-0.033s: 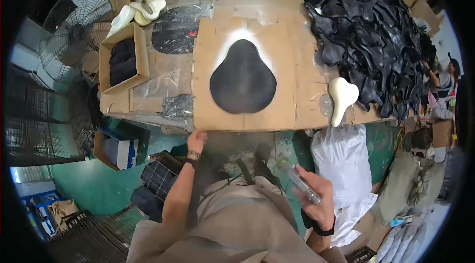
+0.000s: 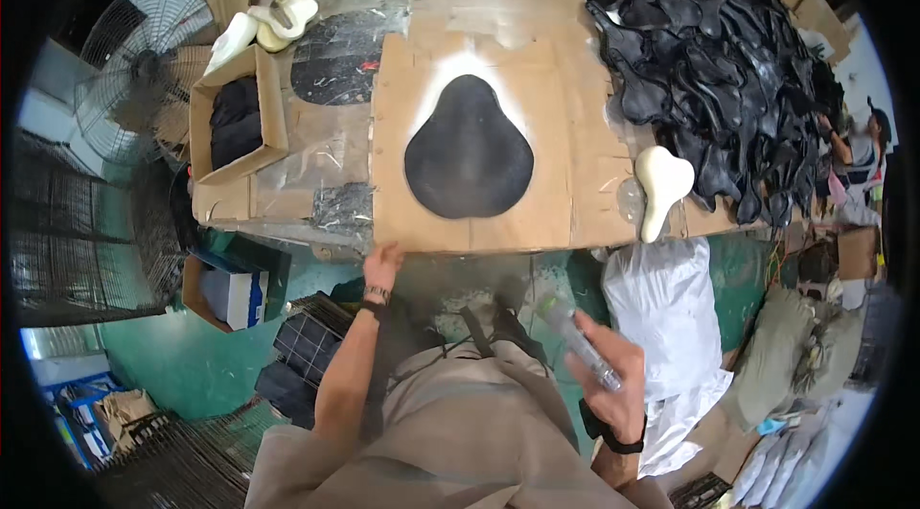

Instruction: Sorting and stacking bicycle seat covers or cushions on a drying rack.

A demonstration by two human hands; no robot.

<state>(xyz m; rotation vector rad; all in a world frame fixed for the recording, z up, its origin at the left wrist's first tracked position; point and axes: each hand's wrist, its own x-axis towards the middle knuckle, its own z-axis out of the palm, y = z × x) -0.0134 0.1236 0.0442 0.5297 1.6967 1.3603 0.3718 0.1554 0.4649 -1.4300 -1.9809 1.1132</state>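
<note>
On a cardboard sheet (image 2: 402, 233) lies a black saddle-shaped piece (image 2: 469, 150), its narrow end pointing away from me and white residue around that end. At the near edge of the sheet is my left hand (image 2: 382, 267); its fingers look loosely apart, touch the edge and hold nothing visible. Below the table, to the right, my right hand (image 2: 613, 370) is wrapped round a clear, silvery tube-shaped tool (image 2: 586, 346) with a greenish, blurred end. The tool points up and left, apart from the black piece. Its kind does not show clearly.
A big heap of black saddle covers (image 2: 709, 78) covers the table's right side, near a cream saddle-shaped form (image 2: 662, 185). Leftward stand an open carton (image 2: 271, 150) with black pieces, pale forms (image 2: 287, 15) and a fan (image 2: 144, 58). White sacks (image 2: 663, 317) sit below; another person (image 2: 858, 150) is far right.
My left hand has risen slightly, its fingers now at the edge of the cardboard sheet. The right hand, its tool and the black piece are nearly unchanged.
</note>
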